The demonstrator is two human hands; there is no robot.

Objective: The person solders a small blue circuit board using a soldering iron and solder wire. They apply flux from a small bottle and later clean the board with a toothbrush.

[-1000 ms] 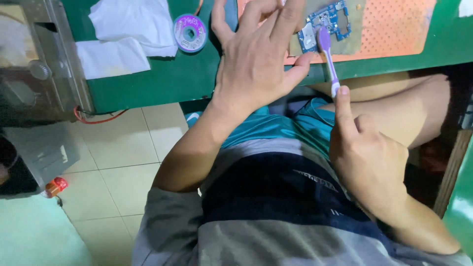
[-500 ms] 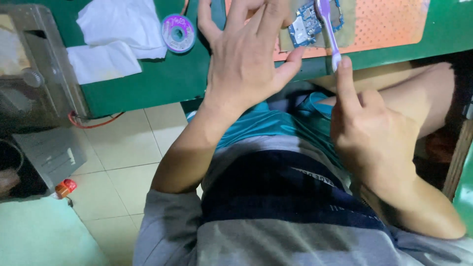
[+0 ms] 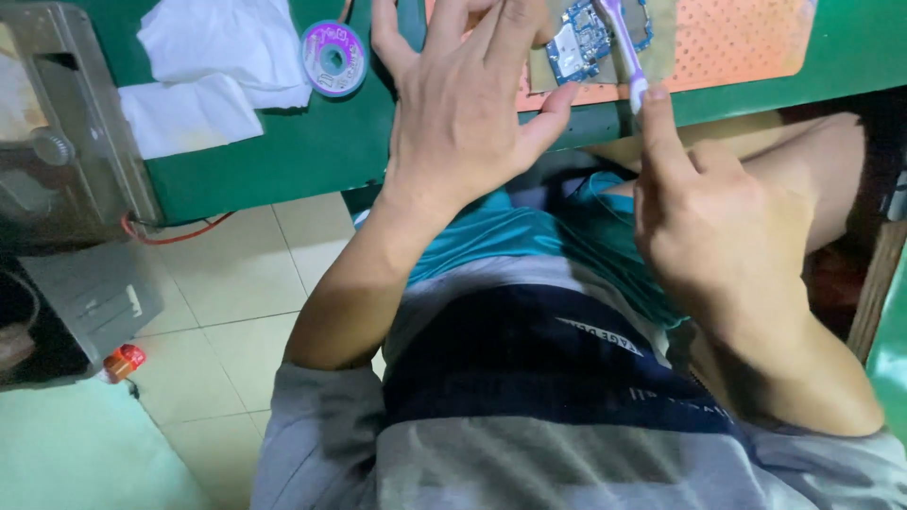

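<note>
Brush, purple with a white end, is held over the far edge of a green bench, its bristle end over a blue circuit board lying on an orange perforated mat. Bench top is flat, matte green; below it a pale tiled floor and a red cable along the bench foot. Left of the bench stands a grey metal box with a round knob. Brush long axis runs nearly away from the person, tilted slightly left at the far end; the white near end points back toward the body. Right hand pinches that white end, index finger extended along the handle, other fingers curled in; grip is closed on the brush. Left hand is spread flat, fingers apart, reaching over the bench edge toward the board; whether it presses anything beneath cannot be told. White crumpled cloth lies on the bench to the left, and just beside it a round purple spool with a hollow centre. Board is small and roughly rectangular, with metallic parts.
</note>
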